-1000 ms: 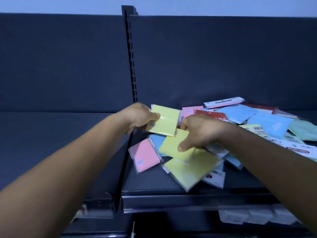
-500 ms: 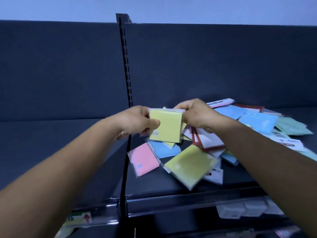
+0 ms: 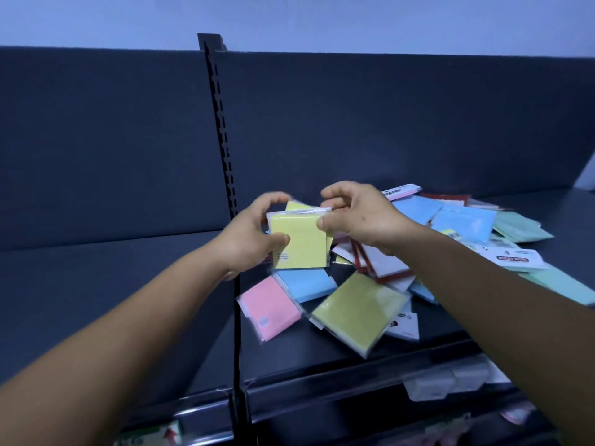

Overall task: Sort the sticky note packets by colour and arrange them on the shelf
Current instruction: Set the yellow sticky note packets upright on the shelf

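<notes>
Two yellow sticky note packets (image 3: 302,241) are held upright, stacked face to face, above the dark shelf (image 3: 322,352). My left hand (image 3: 249,235) grips their left edge and my right hand (image 3: 357,217) pinches their top right corner. Below them lies a loose pile on the shelf: a pink packet (image 3: 272,309), a blue packet (image 3: 309,283), a larger yellow packet (image 3: 359,312), a red-framed white packet (image 3: 383,262), more blue packets (image 3: 463,222) and mint green ones (image 3: 518,225) to the right.
A slotted black upright (image 3: 225,149) divides the shelf; the left bay (image 3: 96,278) is bare dark board. A dark back panel (image 3: 386,123) rises behind. Clear price-strip rail (image 3: 354,386) runs along the front edge, with a lower shelf beneath.
My right hand lifted a second yellow packet from the pile and brought it against the one in my left hand. Both hands now hold the pair higher, squaring it up.
</notes>
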Available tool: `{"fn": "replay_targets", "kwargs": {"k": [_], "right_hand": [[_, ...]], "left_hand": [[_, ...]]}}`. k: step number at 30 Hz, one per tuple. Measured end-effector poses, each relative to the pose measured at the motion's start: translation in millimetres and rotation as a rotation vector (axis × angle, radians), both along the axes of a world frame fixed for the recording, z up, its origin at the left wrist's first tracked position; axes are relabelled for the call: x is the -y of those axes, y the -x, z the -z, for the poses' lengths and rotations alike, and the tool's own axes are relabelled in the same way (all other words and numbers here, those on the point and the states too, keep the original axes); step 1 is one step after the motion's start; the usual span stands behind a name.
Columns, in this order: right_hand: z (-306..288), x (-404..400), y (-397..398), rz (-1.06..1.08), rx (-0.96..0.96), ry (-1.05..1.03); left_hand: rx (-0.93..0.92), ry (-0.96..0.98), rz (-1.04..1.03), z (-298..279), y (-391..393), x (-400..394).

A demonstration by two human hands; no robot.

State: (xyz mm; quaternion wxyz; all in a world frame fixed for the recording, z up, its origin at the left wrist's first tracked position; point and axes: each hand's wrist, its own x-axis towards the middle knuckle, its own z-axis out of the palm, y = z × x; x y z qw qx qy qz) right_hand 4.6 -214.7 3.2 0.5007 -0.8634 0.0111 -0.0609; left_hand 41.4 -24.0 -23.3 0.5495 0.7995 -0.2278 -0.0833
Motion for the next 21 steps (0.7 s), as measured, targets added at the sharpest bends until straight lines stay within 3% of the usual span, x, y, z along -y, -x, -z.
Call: {"fn": "replay_targets", "kwargs": {"k": [3,9,14,19,21], "right_hand": [[3.6,-5.2,-0.5,0.043,0.089,0.186],[9.8,-15.4,1.0,-0.018,-0.119,0.412],[14.2,-14.8,-12.4,-0.081,-0.071,0.323],[15.6,-11.0,-27.9,-0.127,-0.037,0.135],[11.8,-7.3,-32.7,-0.153,-0.080,0.157]], "left_hand": [[0.087,-0.161,0.040,0.9,-5.0,-7.0],[0.170,-0.519,0.056,2.1,-7.4,-13.9],[0.168,-0.455,-0.043,3.9,-7.5,-10.7],[0.057,-0.154,-0.146,-1.2,-5.5,-14.5],[0.031,-0.136,-0.153,-2.2,-5.1,-17.5]]}}
